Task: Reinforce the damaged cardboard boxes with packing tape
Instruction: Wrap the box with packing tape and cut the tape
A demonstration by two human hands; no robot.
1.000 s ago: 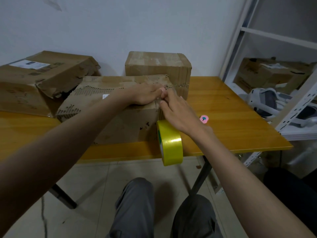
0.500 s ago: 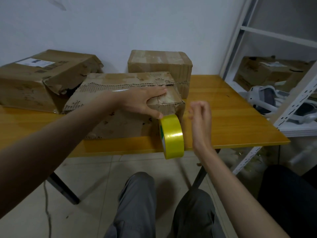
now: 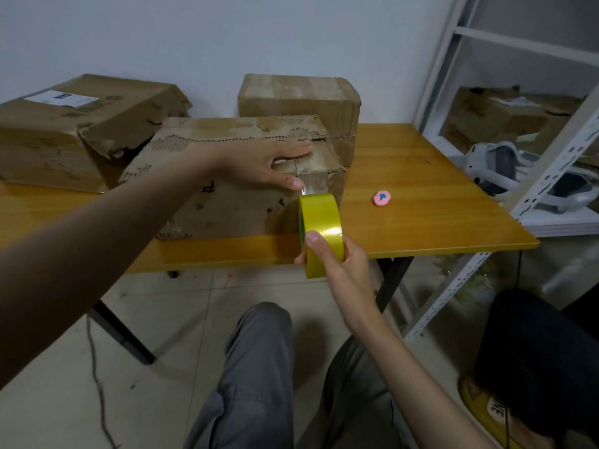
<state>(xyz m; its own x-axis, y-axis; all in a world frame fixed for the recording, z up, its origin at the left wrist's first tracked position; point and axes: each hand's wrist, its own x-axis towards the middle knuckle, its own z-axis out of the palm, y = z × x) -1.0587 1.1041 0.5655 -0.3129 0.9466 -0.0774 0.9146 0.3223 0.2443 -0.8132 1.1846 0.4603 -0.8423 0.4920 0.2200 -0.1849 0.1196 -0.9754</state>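
Around: we note two more boxes (image 3: pixel 81 131), a pink disc (image 3: pixel 382 198) on the table (image 3: pixel 421 196).
Left hand (image 3: pixel 269 166): flat, pressing our box (image 3: pixel 227 189).
Right hand (image 3: pixel 337 257): gripping tape roll (image 3: pixel 321 222).

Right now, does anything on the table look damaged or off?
Yes. The front box has its top edge torn, with bare corrugation showing. The left box is crushed and ripped at its near corner. A small pink thing lies loose on the table.
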